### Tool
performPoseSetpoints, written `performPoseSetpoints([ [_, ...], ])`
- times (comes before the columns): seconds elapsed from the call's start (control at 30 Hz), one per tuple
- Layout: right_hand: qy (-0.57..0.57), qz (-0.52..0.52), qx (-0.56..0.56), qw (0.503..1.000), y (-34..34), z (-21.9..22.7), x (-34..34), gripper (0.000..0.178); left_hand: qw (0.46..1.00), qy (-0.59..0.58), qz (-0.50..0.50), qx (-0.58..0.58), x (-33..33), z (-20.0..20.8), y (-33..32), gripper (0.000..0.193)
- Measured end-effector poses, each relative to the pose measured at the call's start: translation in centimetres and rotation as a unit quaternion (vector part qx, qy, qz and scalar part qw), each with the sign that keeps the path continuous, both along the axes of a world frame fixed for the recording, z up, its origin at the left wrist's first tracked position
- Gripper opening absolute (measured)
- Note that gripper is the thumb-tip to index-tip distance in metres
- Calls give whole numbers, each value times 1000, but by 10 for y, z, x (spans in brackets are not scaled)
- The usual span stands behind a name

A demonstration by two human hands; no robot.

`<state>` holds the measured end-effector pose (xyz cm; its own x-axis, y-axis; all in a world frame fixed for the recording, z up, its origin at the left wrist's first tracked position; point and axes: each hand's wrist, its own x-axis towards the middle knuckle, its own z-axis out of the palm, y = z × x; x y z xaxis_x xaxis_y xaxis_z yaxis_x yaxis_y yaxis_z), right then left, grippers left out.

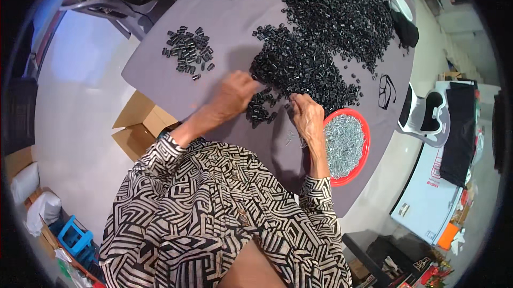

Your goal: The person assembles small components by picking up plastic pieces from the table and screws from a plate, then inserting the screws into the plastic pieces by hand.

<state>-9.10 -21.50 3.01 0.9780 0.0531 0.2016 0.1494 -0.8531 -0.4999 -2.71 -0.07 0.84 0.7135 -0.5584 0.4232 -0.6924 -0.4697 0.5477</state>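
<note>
The small black pieces (291, 66) lie heaped on the table just past the fingertips, at 12 o'clock, with a smaller cluster (259, 110) between the hands. The step in hand looks like fiddly piece-by-piece work at the heap's near edge; the next move would seem to call for a light fingertip pinch, one bit at a time. The left hand (235, 94) is curled, its fingers drawn in and blurred, so I can't tell whether it grips anything. The right hand (307, 114) bends its fingertips down beside the cluster (what they hold, if anything, is hidden).

The pieces are short, stubby and glossy, probably plastic. At 4 o'clock, just beside the right wrist, a smooth red basin (367, 143) holds thin, silvery metal pins (343, 146); a few loose pins (290, 138) lie below the right hand. A loose group (187, 50) of black pieces sits apart at 10 o'clock. Beneath spreads a matte grey-mauve cloth (147, 58); thin-framed glasses (383, 95) rest at 3 o'clock, and an open cardboard box (136, 122) stands near 9.
</note>
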Motion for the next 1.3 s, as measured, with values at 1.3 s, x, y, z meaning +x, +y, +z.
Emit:
performPoseSetpoints([
  [1.3,66,-47,293,953,-12,41,8,7,755,584,-83,-287,-1,43,-53,12],
])
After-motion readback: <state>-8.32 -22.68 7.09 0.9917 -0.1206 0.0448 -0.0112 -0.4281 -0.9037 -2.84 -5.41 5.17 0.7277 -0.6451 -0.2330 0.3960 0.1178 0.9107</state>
